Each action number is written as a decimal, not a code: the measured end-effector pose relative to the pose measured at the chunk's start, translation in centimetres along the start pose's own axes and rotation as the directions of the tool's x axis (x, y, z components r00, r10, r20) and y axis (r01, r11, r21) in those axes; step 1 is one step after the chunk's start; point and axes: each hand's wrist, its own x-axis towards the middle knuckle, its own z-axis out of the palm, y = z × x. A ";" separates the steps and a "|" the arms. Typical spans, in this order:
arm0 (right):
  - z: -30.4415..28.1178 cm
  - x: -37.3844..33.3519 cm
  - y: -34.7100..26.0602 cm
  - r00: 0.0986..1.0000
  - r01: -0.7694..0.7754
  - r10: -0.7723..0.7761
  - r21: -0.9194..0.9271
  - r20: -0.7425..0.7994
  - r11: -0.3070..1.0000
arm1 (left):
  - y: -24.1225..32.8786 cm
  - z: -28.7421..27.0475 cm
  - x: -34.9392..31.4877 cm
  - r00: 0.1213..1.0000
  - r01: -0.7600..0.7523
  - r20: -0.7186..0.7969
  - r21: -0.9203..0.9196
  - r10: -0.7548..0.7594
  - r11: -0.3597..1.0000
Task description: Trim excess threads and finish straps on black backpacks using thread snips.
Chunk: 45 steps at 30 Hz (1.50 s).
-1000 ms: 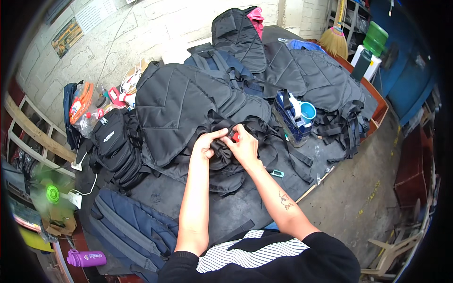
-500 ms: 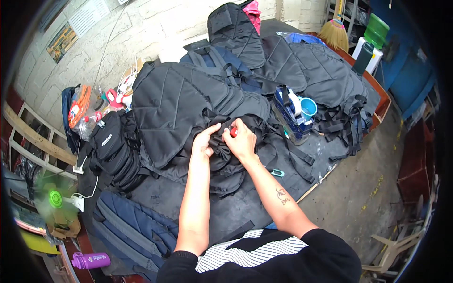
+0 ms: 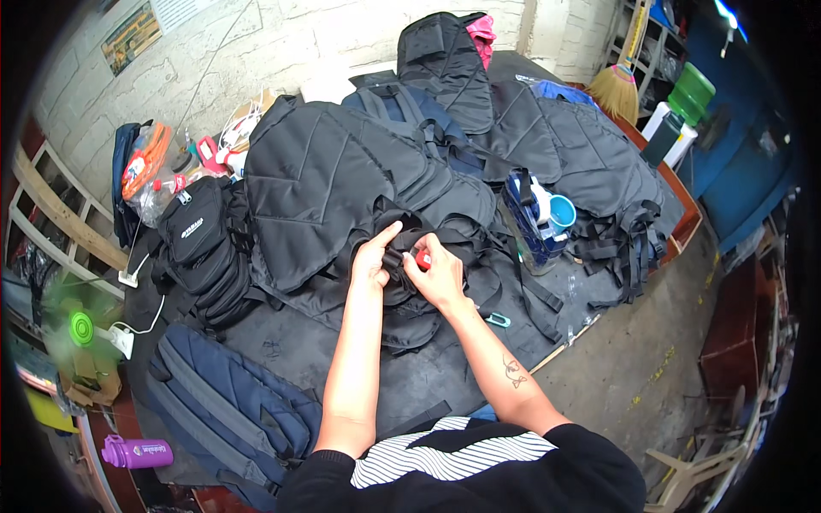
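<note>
the left hand [image 3: 374,259] has its fingers curled on bunched black webbing [image 3: 394,257], thumb pointing up; the right hand [image 3: 439,274] grasps a small red object [image 3: 423,259] between thumb and fingers – both just beside each other at the near edge of a black backpack [image 3: 316,179], in the middle of the table. right of the hands stands a clear, navy-trimmed case [image 3: 541,259] – in it, a white roll [image 3: 542,205] and a light blue cup [image 3: 561,214]. far left, a clear bottle [image 3: 152,205] with a red cap sits by a black bag [image 3: 192,235]. near left, a purple bottle [image 3: 141,454] lies on its side. far right, a green jug [image 3: 691,92] tops a white dispenser [image 3: 680,145].
</note>
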 end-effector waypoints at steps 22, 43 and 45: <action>-0.4 1.7 2.6 0.992 -0.096 0.048 0.469 0.113 0.878 | 0.1 0.1 -1.0 0.993 -0.089 0.085 0.077 0.082 0.993; -3.3 1.2 -0.8 0.993 -0.107 0.108 -0.033 0.056 0.994 | -2.5 1.6 -1.0 0.963 -0.269 0.001 0.088 0.270 0.959; -2.6 1.2 -0.8 0.998 -0.045 0.039 -0.155 -0.039 0.987 | -2.6 2.1 -1.4 0.951 -0.298 -0.041 0.152 0.307 0.943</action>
